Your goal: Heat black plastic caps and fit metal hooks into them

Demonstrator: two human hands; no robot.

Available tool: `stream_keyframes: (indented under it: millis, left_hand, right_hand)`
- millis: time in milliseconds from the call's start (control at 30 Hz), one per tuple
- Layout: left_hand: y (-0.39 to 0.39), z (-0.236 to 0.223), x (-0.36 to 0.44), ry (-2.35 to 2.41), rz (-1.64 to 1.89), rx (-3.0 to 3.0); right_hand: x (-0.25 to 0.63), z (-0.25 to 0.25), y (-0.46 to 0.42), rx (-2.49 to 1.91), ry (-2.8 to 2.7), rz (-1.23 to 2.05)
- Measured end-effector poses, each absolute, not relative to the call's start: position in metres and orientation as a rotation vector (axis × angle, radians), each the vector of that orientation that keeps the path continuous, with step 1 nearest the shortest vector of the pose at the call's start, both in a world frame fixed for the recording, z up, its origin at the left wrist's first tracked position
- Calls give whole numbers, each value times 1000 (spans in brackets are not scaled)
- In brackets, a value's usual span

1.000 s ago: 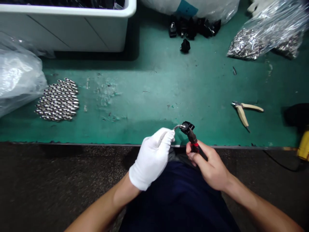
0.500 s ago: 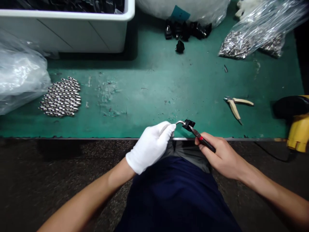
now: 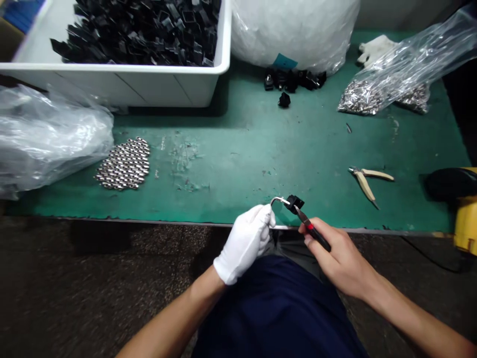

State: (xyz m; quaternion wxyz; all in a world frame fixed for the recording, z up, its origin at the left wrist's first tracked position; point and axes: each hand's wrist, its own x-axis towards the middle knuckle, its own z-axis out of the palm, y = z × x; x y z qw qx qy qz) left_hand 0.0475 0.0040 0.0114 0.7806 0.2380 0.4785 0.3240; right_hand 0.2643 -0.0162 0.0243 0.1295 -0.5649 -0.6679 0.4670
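The left hand (image 3: 244, 243), in a white cotton glove, is curled shut around a bent metal rod (image 3: 278, 200), whose end meets a small black plastic part (image 3: 294, 203) just over the front edge of the green workbench (image 3: 238, 199). The bare right hand (image 3: 341, 258) firmly grips red-and-black-handled pliers (image 3: 315, 233), their nose touching that black part.
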Motion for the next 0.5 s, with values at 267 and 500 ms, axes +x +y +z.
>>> stream_keyframes:
  millis: [267,500]
  left_hand:
    - [-4,9,28,962,832,216]
    - [-13,11,-11,1015,1008,62]
  right_hand:
    - [277,-10,-17,-1625,-1910,1298]
    - [229,9,59,-1360,-2059,1106]
